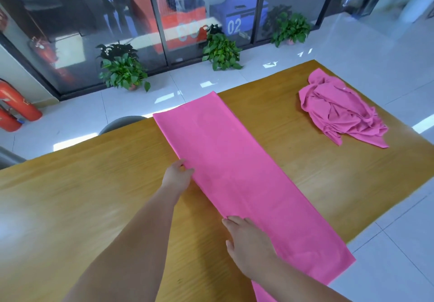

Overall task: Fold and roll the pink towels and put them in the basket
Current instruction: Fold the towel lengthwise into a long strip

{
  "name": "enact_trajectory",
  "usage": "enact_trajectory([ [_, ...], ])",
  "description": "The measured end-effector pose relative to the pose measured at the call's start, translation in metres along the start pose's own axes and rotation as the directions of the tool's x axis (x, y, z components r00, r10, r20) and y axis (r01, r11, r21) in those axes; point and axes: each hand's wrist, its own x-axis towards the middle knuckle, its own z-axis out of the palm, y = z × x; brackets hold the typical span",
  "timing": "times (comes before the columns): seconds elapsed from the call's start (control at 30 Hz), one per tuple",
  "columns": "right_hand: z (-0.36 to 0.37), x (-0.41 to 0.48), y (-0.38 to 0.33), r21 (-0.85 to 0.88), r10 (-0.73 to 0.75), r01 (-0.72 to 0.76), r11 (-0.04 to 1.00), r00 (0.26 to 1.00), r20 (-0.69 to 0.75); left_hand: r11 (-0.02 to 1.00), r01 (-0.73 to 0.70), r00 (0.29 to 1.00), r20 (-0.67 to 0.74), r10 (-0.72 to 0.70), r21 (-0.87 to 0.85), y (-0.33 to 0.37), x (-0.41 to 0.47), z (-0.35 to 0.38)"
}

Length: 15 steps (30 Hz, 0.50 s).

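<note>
Folding step: left hand [178, 172] pinches the edge of the towel [234, 161]; right hand [249, 240] presses it, fingers straight; rolling probably comes next.

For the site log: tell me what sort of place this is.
Probably an office or workshop floor, not a home: a glass partition wall, potted plants on a glossy tiled floor, and red fire extinguishers.

Bright daylight on my feed, white glare patches on the floor [206, 83] and table [58, 207], soft focus, edges bowed by wide lens.
</note>
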Motion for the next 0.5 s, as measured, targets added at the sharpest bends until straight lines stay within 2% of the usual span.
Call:
enact_trajectory([
  [0.17, -0.033, -0.008, 0.016, 0.022, 0.022, -0.021, 1.000, 0.997, -0.071, 0.995, -0.035, 0.999, 0.032, 0.038, -0.088, 0.030, 0.000, 0.006],
  [0.5, -0.098, 0.000, 0.090, 0.174, 0.033, -0.010, 0.985, 0.991, -0.127, 0.985, -0.138, 0.987, 0.070, 0.146, -0.104, 0.109, -0.006, 0.046],
])
